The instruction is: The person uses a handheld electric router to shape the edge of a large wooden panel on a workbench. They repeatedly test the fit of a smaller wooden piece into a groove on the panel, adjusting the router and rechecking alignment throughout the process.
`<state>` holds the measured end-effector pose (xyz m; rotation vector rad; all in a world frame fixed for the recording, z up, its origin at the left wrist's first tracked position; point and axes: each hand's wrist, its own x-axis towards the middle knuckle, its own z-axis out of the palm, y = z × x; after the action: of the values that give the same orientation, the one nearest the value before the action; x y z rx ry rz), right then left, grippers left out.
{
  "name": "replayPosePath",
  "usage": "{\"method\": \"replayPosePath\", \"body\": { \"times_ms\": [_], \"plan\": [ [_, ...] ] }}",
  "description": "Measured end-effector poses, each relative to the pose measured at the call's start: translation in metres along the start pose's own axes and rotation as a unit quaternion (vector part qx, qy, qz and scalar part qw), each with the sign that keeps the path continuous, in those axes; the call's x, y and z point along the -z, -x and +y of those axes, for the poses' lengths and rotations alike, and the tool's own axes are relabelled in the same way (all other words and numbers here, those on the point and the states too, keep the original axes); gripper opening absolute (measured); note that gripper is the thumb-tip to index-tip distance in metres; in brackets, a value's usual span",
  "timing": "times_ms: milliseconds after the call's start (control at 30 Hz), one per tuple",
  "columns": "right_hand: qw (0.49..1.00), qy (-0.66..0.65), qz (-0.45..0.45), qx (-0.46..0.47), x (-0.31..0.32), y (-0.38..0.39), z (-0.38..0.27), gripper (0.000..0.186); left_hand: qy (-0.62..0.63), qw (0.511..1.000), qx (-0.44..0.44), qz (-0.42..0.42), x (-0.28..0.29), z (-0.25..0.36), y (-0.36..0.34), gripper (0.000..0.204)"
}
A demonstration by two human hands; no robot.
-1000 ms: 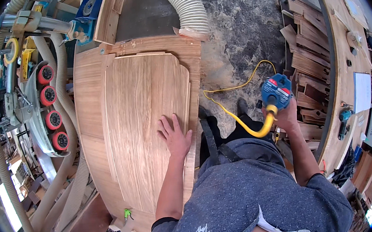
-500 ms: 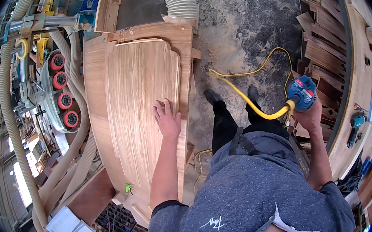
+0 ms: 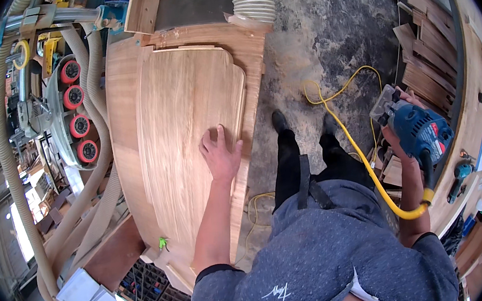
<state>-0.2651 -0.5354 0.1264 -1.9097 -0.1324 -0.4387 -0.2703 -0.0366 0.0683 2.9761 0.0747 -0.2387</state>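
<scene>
From the head view, I see the left hand (image 3: 222, 157) lying on the wooden board (image 3: 178, 122), fingers spread and gripping nothing, toward the tabletop's (image 3: 123, 98) right edge. The right hand (image 3: 394, 138) has its fingers wrapped around the blue power tool (image 3: 424, 128), held out past that edge. The tool looks hefty and rigid, best gripped round its body; its yellow cord (image 3: 405, 212) could drag. The board seems stiff, smooth, fairly heavy, best taken by opposite edges.

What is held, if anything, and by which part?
Right hand: blue power tool, held around the body near its base. Left hand: nothing held, resting on wooden panel.
</scene>
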Motion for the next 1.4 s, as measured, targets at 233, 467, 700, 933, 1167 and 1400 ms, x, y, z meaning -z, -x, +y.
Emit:
{"method": "replayPosePath", "body": {
  "times_ms": [233, 467, 700, 933, 1167, 1400],
  "plan": [
    [0.995, -0.091, 0.028, -0.015, -0.103, -0.035, -0.017, 0.08, 0.025, 0.995, -0.096, 0.015, 0.014, -0.007, -0.084, 0.08],
    [0.995, -0.099, 0.003, -0.022, -0.19, -0.059, -0.02, 0.077, 0.035, 0.987, -0.152, 0.046, 0.008, -0.021, -0.19, 0.081],
    [0.988, -0.113, -0.09, -0.05, -0.243, -0.078, -0.009, 0.082, 0.053, 0.975, -0.202, 0.077, 0.012, -0.016, -0.27, 0.08],
    [0.979, -0.167, -0.115, -0.021, -0.306, -0.102, 0.037, 0.087, 0.073, 0.975, -0.2, 0.068, 0.01, -0.018, -0.282, 0.065],
    [0.972, -0.169, -0.162, -0.018, -0.339, -0.119, 0.053, 0.084, 0.079, 0.975, -0.198, 0.065, 0.01, -0.022, -0.286, 0.054],
    [0.97, -0.144, -0.185, -0.068, -0.358, -0.139, 0.036, 0.087, 0.113, 0.974, -0.186, 0.058, 0.015, -0.023, -0.284, 0.055]
  ]
}}
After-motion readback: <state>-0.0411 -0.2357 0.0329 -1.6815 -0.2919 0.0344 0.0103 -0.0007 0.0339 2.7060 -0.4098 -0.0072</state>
